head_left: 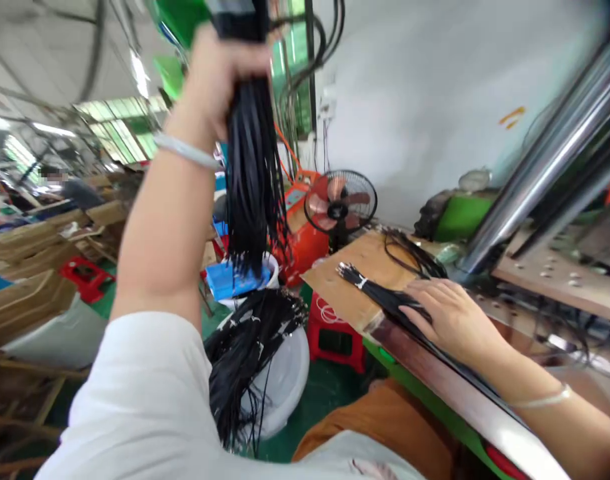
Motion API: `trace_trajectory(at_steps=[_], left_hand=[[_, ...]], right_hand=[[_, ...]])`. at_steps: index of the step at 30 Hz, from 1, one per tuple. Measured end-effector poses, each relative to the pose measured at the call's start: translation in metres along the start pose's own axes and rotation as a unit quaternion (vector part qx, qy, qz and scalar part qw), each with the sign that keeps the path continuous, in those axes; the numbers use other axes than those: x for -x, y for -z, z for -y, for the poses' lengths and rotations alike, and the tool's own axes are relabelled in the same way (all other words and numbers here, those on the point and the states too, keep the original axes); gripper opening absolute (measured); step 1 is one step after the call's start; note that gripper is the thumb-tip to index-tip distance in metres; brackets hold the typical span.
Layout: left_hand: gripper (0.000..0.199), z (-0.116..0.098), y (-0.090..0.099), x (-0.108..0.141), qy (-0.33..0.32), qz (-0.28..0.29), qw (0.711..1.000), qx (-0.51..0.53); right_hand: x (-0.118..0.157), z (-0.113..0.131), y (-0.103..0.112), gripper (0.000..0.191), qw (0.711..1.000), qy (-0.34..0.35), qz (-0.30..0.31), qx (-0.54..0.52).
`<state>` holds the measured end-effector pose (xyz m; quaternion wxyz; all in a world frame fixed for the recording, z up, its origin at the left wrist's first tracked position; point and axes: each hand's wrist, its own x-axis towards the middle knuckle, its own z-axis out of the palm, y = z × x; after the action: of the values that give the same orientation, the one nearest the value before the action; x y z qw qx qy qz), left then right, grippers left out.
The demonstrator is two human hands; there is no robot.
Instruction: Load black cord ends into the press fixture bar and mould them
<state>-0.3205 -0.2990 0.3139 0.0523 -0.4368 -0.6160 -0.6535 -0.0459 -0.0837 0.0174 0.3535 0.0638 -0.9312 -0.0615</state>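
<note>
My left hand (pixel 225 80) is raised at the upper middle, closed around a thick bundle of black cords (pixel 255 173). Their loose ends, with small tips, hang straight down; motion blurs the hand. At the right, my right hand (pixel 447 320) lies over another bundle of black cords (pixel 379 293) on the worktable, thumb on one side and fingers on the other. A white tie binds this bundle near its shiny metal ends. The bundle's far part runs back under my forearm along the table edge.
Below the raised bundle, a white tub (pixel 295 373) holds many tied black cords. A brown board (pixel 329 273) covers the table's corner, with more black cords (pixel 415 253) on it. Around stand a fan (pixel 339 203), a red stool (pixel 335 340) and thick metal posts (pixel 539 167).
</note>
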Motion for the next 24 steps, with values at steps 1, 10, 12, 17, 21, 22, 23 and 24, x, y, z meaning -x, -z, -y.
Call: trace_trajectory(at_steps=[1,10,12,17,21,22,23,24], left_hand=[[0.029,-0.012,0.001,0.007,-0.004,0.055,0.998,-0.013],[0.045,0.061,-0.072,0.21,0.258,0.342,0.892,0.147],[0.055,0.07,-0.097,0.25,0.243,0.358,0.881,0.19],[0.078,0.078,-0.148,0.298,0.184,0.391,0.875,0.216],[0.071,0.078,-0.165,0.299,0.146,0.444,0.869,0.161],[0.065,0.079,-0.167,0.299,0.149,0.46,0.861,0.156],[0.058,0.081,-0.169,0.3,0.157,0.477,0.85,0.157],[0.052,0.083,-0.17,0.301,0.169,0.494,0.837,0.163]], right_hand=[[-0.008,0.014,0.017,0.021,0.999,0.007,-0.047,-0.016],[-0.051,0.128,0.14,0.039,0.963,-0.074,-0.25,-0.072],[-0.067,0.132,0.143,0.049,0.971,-0.152,-0.184,-0.012],[-0.102,0.123,0.154,0.036,0.952,-0.185,0.24,0.039],[-0.106,0.118,0.163,0.04,0.909,-0.119,0.4,0.012],[-0.104,0.117,0.165,0.032,0.914,-0.1,0.393,0.024],[-0.101,0.114,0.167,0.021,0.927,-0.093,0.362,0.038],[-0.097,0.111,0.169,0.014,0.946,-0.103,0.303,0.042]])
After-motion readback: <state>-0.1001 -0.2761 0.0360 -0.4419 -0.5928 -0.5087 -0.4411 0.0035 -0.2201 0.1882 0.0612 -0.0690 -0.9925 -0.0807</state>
